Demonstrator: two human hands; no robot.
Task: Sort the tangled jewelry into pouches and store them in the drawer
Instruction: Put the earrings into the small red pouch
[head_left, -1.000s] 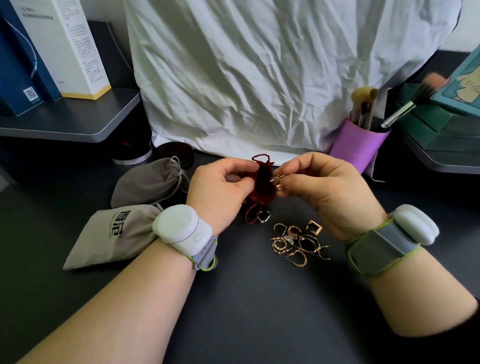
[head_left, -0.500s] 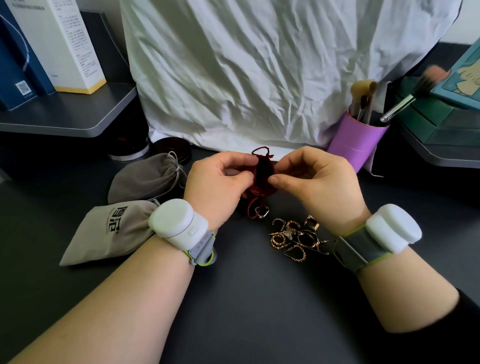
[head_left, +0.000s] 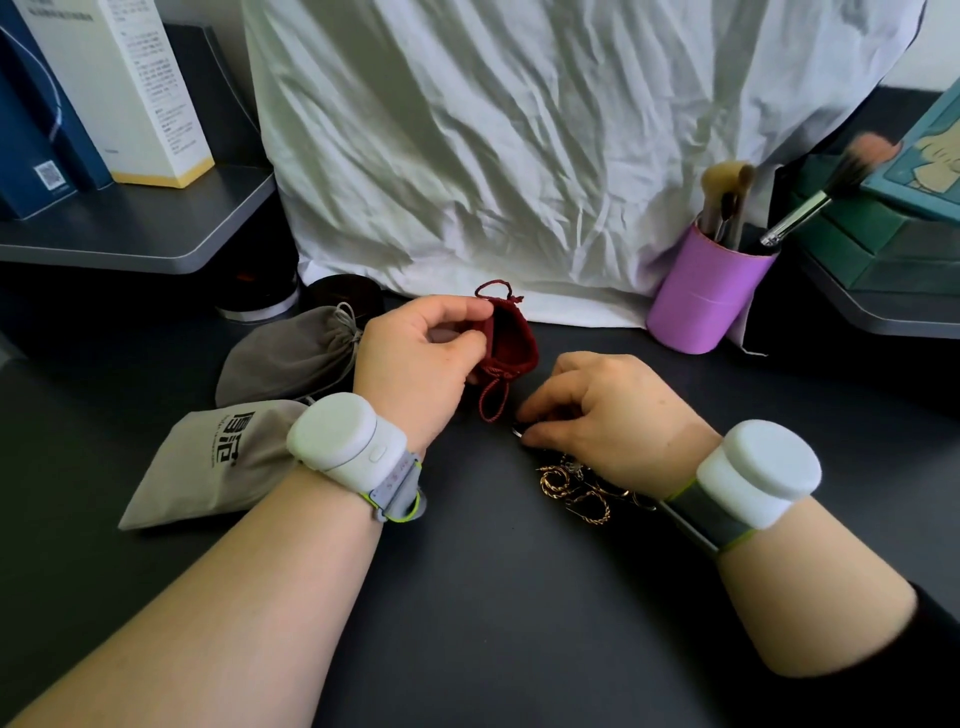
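On the dark table (head_left: 467, 597), the left hand (head_left: 415, 374) pinches the red pouch (head_left: 511, 340) by its rim, mouth held open, likely to receive pieces. The right hand (head_left: 608, 415) curls down at the gold jewelry tangle (head_left: 576, 491), fingertips pinching something small and indistinct.
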